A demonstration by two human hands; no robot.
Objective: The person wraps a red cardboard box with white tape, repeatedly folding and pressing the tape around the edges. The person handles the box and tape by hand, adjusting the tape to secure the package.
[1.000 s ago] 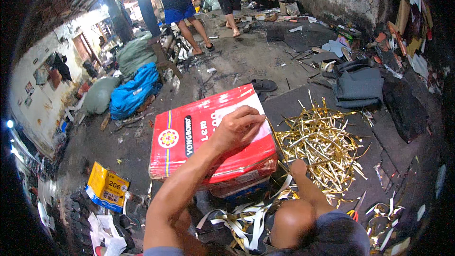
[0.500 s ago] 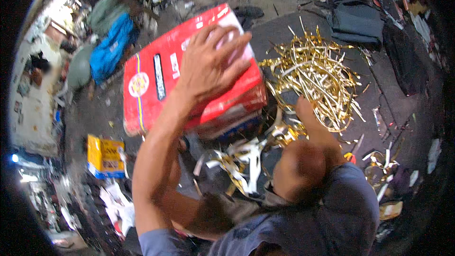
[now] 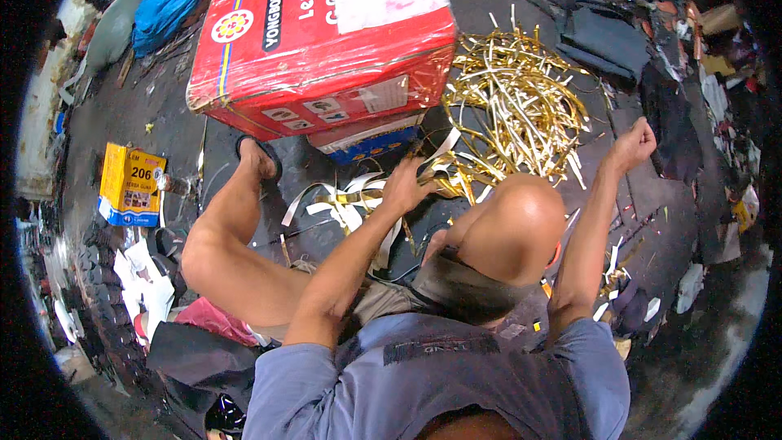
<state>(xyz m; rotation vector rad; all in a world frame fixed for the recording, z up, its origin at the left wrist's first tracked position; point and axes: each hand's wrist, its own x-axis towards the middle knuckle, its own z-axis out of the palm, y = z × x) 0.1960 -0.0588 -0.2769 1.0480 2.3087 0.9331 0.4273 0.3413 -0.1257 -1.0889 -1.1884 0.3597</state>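
Observation:
Low in front of me, my left hand (image 3: 406,186) reaches into a loose bunch of gold and white strips (image 3: 350,200). Its fingertips are smeared and partly hidden, so I cannot see whether they grip any. My right hand (image 3: 635,147) is raised out to the right with its fingers closed; what they hold, if anything, does not show. Between the hands, on the far side of my right knee, lies a large tangled heap of shiny gold strips (image 3: 521,106). A big red carton (image 3: 326,57) with a white patch on top rests on a blue and white box (image 3: 375,143), beyond my left hand.
A small yellow and blue box (image 3: 130,187) stands at the left. Blue cloth (image 3: 183,0) lies at the far left, and folded dark fabric (image 3: 603,41) at the far right. My bent knees flank the left hand. Scraps litter the dark floor around me.
My left hand has come off the red carton's top and down to the strips. My right hand has moved from the gold heap out to the right. My view has shifted.

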